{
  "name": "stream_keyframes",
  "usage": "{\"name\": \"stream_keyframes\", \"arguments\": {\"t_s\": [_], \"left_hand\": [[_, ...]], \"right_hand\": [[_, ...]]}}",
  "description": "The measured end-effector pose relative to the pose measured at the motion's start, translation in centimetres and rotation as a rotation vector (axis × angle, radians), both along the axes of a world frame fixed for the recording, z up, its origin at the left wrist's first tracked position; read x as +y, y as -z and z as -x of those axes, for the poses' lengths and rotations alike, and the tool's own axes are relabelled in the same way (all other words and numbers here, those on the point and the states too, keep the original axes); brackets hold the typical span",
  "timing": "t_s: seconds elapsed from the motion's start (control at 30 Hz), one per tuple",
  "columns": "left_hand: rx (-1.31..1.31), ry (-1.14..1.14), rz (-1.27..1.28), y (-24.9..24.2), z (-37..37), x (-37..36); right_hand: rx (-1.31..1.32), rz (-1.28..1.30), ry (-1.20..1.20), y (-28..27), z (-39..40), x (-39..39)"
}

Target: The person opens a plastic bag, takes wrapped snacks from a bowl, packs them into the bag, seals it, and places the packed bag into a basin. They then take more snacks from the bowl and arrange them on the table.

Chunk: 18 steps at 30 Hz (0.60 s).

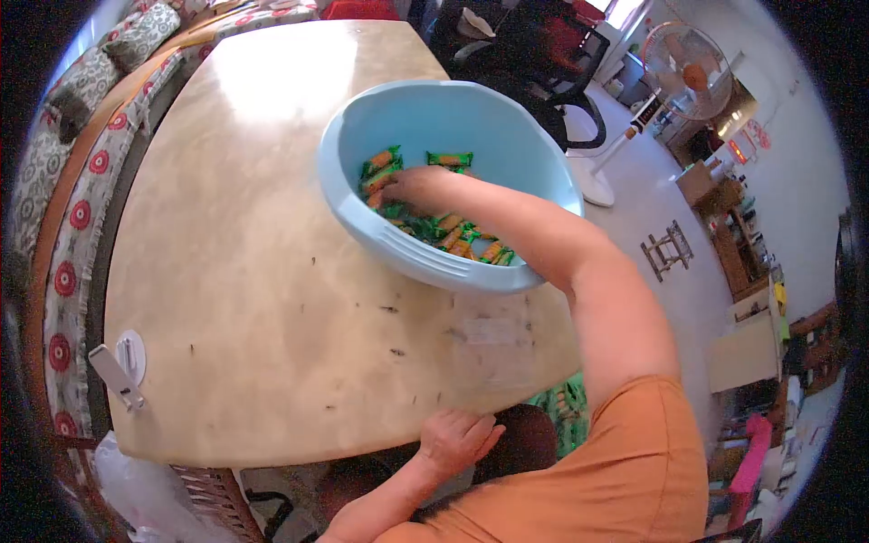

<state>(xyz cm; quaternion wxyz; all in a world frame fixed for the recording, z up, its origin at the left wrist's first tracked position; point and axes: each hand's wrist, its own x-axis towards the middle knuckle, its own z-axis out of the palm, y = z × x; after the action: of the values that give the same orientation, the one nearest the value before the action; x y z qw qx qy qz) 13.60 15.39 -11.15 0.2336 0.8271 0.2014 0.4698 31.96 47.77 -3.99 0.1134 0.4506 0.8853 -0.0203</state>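
My right hand [418, 188] reaches down inside a large light-blue plastic basin [484, 113] on the table. Its fingertips are right at a small snack packet [380, 176] with green ends and an orange-brown middle, by the basin's left wall. The fingers are blurred and partly hidden, so I cannot tell if they grip it. Several more such packets [453, 237] lie over the basin floor, some under my hand and forearm. My left hand [460, 437] rests at the table's near edge with its fingers extended side by side, holding nothing.
The pale table [262, 271] bears small dark marks, a clear plastic piece [493, 339] and a white stand [127, 366] at left. More green packaging [566, 416] shows below the near edge. Around it are a patterned sofa [81, 217], a black chair [561, 81] and a standing fan [688, 77].
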Motion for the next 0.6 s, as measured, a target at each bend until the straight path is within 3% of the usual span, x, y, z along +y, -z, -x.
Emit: {"name": "stream_keyframes", "arguments": {"t_s": [0.1, 0.2, 0.3, 0.4, 0.5, 0.6], "left_hand": [[0.008, -0.01, -0.003, 0.5, -0.3, -0.1], [0.027, -0.016, -0.002, 0.7, -0.4, -0.1], [0.031, -0.015, -0.008, 1.0, -0.6, 0.0], [0.013, -0.066, -0.038, 0.8, -0.9, -0.2], [-0.036, -0.101, -0.082, 0.4, -1.0, 0.0], [-0.011, -0.11, -0.081, 0.1, -1.1, -0.3]], "right_hand": [[-0.187, 0.131, 0.08, 0.3, -0.7, 1.8], [0.088, 0.036, 0.342, -5.6, 0.2, -0.2], [0.718, 0.173, 0.418, -9.4, -1.0, -1.3], [1.123, 0.455, 0.392, -13.9, 2.0, -6.0], [1.132, 0.53, 0.313, -16.7, 6.5, -11.0], [0.907, 0.343, 0.172, -15.0, 12.2, -15.4]]}}
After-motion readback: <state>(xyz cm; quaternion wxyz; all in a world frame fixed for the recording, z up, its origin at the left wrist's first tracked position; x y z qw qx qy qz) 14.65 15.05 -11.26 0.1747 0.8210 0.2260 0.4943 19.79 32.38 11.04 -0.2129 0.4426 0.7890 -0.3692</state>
